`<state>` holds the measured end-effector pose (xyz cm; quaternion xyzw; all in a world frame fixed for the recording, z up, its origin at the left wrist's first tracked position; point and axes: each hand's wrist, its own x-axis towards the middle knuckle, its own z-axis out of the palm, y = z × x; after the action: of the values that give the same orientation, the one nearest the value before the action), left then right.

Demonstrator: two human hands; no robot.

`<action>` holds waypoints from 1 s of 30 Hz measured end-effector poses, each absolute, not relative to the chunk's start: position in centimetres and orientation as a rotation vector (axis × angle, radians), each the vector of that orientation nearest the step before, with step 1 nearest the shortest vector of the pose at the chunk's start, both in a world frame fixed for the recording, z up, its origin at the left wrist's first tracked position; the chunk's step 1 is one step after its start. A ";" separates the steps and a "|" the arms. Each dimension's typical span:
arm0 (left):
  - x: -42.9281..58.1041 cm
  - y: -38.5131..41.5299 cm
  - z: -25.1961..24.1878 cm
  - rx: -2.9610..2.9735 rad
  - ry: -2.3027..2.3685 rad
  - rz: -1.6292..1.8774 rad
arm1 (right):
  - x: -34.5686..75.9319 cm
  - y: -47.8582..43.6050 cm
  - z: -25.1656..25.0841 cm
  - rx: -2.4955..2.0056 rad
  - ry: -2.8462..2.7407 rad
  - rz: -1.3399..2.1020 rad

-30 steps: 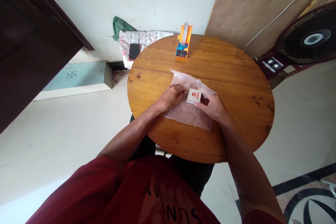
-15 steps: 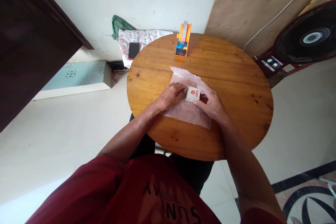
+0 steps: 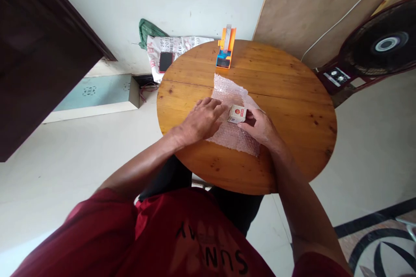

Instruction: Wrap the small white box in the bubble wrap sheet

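Observation:
A small white box [image 3: 237, 114] with a red emblem and red lettering rests on a sheet of pinkish bubble wrap [image 3: 232, 137], near the sheet's middle. My right hand [image 3: 260, 126] grips the box at its right side, thumb at the near edge and fingers behind. To the left, my left hand [image 3: 204, 120] hovers over the wrap's left edge, fingers loosely apart and holding nothing. A small gap separates its fingertips from the box. The left thumb is partly hidden under the hand.
An orange and blue tape dispenser [image 3: 226, 47] stands at the far side of the round wooden table [image 3: 292, 95]. Left of the table, a phone [image 3: 165, 61] lies on a printed white sack [image 3: 156, 54]. A large fan [image 3: 383, 43] stands to the right.
My left hand has let go of the box's left side and drawn back to the left, its fingers opening. The right hand stays on the box.

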<state>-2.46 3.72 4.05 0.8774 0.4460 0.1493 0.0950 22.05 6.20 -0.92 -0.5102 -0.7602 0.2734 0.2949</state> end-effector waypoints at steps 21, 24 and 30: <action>-0.9 2.1 2.6 2.769 1.161 0.609 | 23.2 5.4 1.3 -1.164 -1.775 1.186; -0.4 3.9 3.6 2.661 1.228 0.684 | 24.0 5.5 1.7 -1.079 -1.685 1.303; 0.4 7.5 4.4 2.442 1.353 0.608 | 24.1 5.1 2.8 -1.047 -1.763 1.378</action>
<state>0.39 7.53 4.43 0.8459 0.4689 0.2107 0.1418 24.06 5.06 2.82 -0.4003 -0.6738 0.5266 0.3294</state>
